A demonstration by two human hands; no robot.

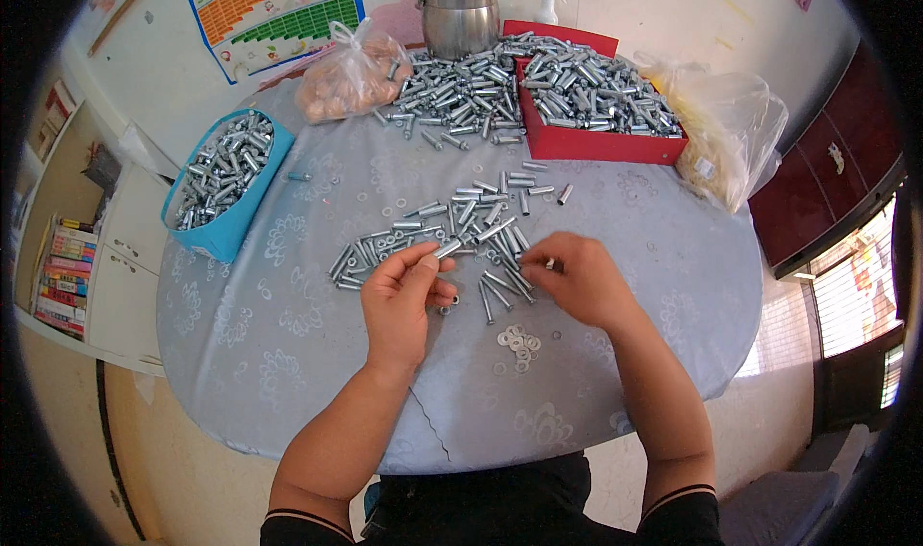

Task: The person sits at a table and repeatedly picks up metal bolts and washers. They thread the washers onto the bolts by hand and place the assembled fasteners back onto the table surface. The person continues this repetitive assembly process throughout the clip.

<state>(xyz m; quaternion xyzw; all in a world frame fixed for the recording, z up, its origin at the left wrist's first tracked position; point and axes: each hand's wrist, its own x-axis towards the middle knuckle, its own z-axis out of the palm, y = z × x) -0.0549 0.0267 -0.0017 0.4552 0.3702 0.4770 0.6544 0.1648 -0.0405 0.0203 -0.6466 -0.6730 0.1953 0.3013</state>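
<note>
Between the thumb and fingers of my left hand (402, 291) is a shiny metal sleeve (448, 249), held above the table. My right hand (577, 275) is closed in a pinch just to the right, over the edge of the loose parts; whatever its fingertips hold is hidden. Under and beyond both hands spreads a pile of silvery metal sleeves (465, 198), with long thin bolts (487, 301) lying at its near side. Small nuts (385, 255) are mixed in at its left. Nearer to me is a small heap of flat washers (519, 342).
A blue box (258, 195) of assembled bolts stands at the left. At the back are a red box (606, 147) heaped with bolts, more bolts (452, 99), a steel pot (460, 17) and two plastic bags of parts, one tan (341, 85), one yellowish (716, 152). Grey cloth (288, 354) covers the table.
</note>
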